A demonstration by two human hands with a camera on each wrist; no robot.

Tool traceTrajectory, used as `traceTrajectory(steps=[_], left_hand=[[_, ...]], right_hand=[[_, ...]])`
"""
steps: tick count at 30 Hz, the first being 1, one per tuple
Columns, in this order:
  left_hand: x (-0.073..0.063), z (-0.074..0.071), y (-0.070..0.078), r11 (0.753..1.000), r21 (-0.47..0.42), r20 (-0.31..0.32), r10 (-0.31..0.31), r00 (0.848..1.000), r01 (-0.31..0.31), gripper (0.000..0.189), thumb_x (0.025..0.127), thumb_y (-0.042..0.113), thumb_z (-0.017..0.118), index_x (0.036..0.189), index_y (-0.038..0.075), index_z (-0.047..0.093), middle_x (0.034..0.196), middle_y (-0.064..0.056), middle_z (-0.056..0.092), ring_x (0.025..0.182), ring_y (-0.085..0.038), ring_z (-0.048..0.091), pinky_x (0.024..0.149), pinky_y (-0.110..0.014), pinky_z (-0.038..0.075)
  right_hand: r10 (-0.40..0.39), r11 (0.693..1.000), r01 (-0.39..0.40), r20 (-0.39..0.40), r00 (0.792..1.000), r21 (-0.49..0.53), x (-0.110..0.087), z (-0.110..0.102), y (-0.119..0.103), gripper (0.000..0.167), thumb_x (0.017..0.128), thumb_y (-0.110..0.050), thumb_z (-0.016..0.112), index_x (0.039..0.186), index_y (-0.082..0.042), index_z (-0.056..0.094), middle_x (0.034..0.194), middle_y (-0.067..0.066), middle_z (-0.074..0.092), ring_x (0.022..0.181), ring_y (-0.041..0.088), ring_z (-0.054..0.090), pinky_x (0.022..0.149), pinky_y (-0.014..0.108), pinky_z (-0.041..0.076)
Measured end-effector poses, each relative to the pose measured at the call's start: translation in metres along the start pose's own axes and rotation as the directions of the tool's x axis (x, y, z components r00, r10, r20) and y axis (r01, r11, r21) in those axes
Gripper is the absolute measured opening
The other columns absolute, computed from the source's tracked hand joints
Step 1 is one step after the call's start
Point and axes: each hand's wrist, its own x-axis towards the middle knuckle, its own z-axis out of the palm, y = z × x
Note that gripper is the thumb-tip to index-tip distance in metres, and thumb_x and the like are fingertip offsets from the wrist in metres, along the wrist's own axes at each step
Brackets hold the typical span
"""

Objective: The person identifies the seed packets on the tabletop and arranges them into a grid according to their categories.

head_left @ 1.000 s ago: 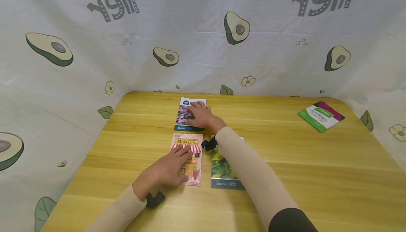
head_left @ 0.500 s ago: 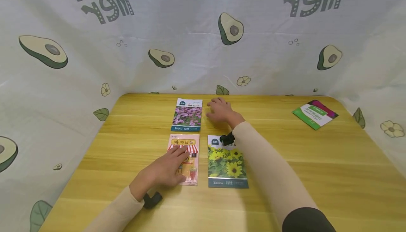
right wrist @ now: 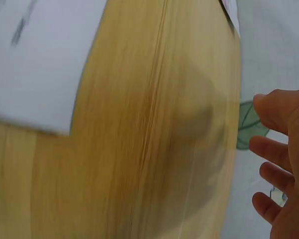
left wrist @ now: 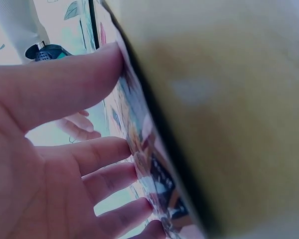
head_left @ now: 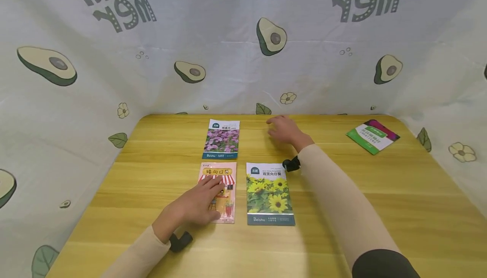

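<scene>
The right hand (head_left: 284, 130) has slid rightward off the purple-flower packet (head_left: 221, 139), and its forearm now uncovers the whole yellow-flower packet (head_left: 270, 195), which I take as my landmark. That hand hovers beyond the landmark's top edge, fingers loosely bent, holding nothing; the right wrist view crops part of it and blurs a pale packet corner. Left of the landmark, the left hand (head_left: 199, 202) rests flat-fingered on the pink packet (head_left: 229, 200), gripping nothing and hiding much of its print from me. My left wrist view smears the wood. The purple-flower packet sits beyond and left of the landmark. Rightward, table (head_left: 411, 193) stretches to the green-and-white packet (head_left: 373, 136), near the far right corner.
</scene>
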Motion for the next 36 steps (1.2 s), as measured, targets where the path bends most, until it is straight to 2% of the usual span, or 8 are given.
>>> traceTrajectory(steps=[12,17,24,28,31,36], left_hand=[[0.001,0.001,0.001,1.000,0.003,0.002,-0.010,1.000,0.010,0.075,0.086,0.027,0.073,0.150,0.006,0.042,0.163,-0.011,0.031,0.153,-0.037,0.023,0.123,-0.051,0.029],[0.001,0.001,0.001,1.000,0.001,0.001,-0.015,1.000,0.015,0.075,0.086,0.028,0.073,0.150,0.006,0.042,0.163,-0.011,0.031,0.153,-0.037,0.022,0.123,-0.052,0.029],[0.001,0.001,-0.001,1.000,0.003,0.000,-0.011,1.000,0.011,0.077,0.085,0.029,0.074,0.150,0.004,0.041,0.163,-0.012,0.031,0.153,-0.037,0.022,0.124,-0.051,0.027],[0.001,0.002,-0.001,1.000,0.001,-0.004,-0.009,1.000,0.009,0.076,0.085,0.029,0.074,0.150,0.005,0.041,0.163,-0.011,0.031,0.153,-0.037,0.023,0.124,-0.051,0.027],[0.001,0.002,-0.001,1.000,0.000,-0.004,-0.014,1.000,0.014,0.076,0.085,0.029,0.074,0.150,0.005,0.042,0.163,-0.011,0.032,0.153,-0.037,0.022,0.123,-0.052,0.027],[0.001,0.002,-0.001,1.000,-0.007,-0.007,-0.013,1.000,0.013,0.075,0.086,0.028,0.073,0.150,0.005,0.042,0.163,-0.011,0.031,0.153,-0.038,0.023,0.123,-0.053,0.028]], right_hand=[[0.089,0.996,-0.089,-0.003,0.996,0.030,-0.020,-0.011,0.055,0.044,0.098,-0.018,0.044,0.135,0.003,0.055,0.143,0.026,0.053,0.137,0.045,0.043,0.116,0.059,0.034],[0.139,0.990,-0.139,-0.012,0.990,0.007,-0.028,-0.020,0.078,0.044,0.098,-0.018,0.046,0.135,0.004,0.055,0.142,0.028,0.053,0.135,0.048,0.044,0.115,0.060,0.034],[0.160,0.987,-0.160,-0.033,0.987,-0.008,-0.043,-0.032,0.108,0.045,0.098,-0.018,0.046,0.135,0.007,0.054,0.140,0.032,0.051,0.132,0.052,0.043,0.111,0.063,0.036],[0.208,0.978,-0.207,-0.069,0.976,0.022,-0.056,-0.039,0.118,0.045,0.098,-0.017,0.048,0.135,0.008,0.054,0.140,0.034,0.051,0.129,0.053,0.045,0.108,0.064,0.038],[0.251,0.967,-0.243,-0.100,0.963,0.082,-0.064,-0.041,0.130,0.044,0.099,-0.016,0.049,0.135,0.009,0.053,0.140,0.036,0.048,0.129,0.054,0.044,0.108,0.066,0.037],[0.350,0.926,-0.323,-0.122,0.929,0.195,-0.078,-0.042,0.157,0.046,0.099,-0.018,0.048,0.136,0.010,0.050,0.143,0.038,0.043,0.131,0.056,0.038,0.111,0.068,0.031]])
